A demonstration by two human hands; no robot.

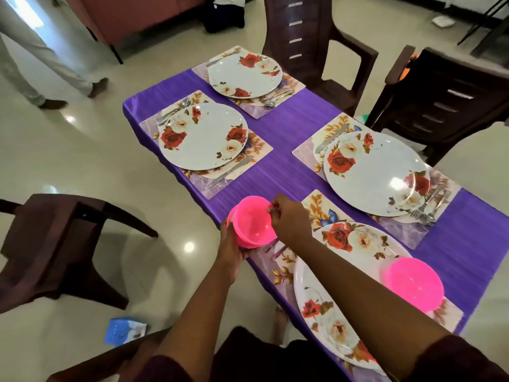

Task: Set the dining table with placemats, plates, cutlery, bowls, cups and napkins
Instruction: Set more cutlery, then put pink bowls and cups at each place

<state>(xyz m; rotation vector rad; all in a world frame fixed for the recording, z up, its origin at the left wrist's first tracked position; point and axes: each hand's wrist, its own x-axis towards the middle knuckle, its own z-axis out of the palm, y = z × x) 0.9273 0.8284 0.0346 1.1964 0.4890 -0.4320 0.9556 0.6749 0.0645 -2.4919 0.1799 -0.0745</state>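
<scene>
The stack of pink bowls (252, 222) is held just above the near left edge of the desk (289, 128), beside the nearest place setting. The left hand (230, 248) cups the stack from below and the side, fingers curled round it, while the right hand (289, 220) pinches the rim of the top bowl, apparently to lift it free of the ones nested beneath; how many bowls remain in the stack cannot be told. One pink bowl (414, 283) already sits at the right end of the nearest plate (344, 285), so the bowl stage looks to have just begun. Four settings are laid on the purple cloth: each has a floral placemat, a rose-patterned plate and cutlery alongside, as at the left plate (203, 136), the far plate (245, 75) and the right plate (377, 172). Placemats, plates and cutlery therefore appear done. Judging from this, three settings have no bowl yet, and no cups or napkins show anywhere on the desk, so roughly half the work is left. Brown chairs (316, 28) stand around, and a blue packet (124, 330) lies on the floor, perhaps napkins, though that is unclear.
</scene>
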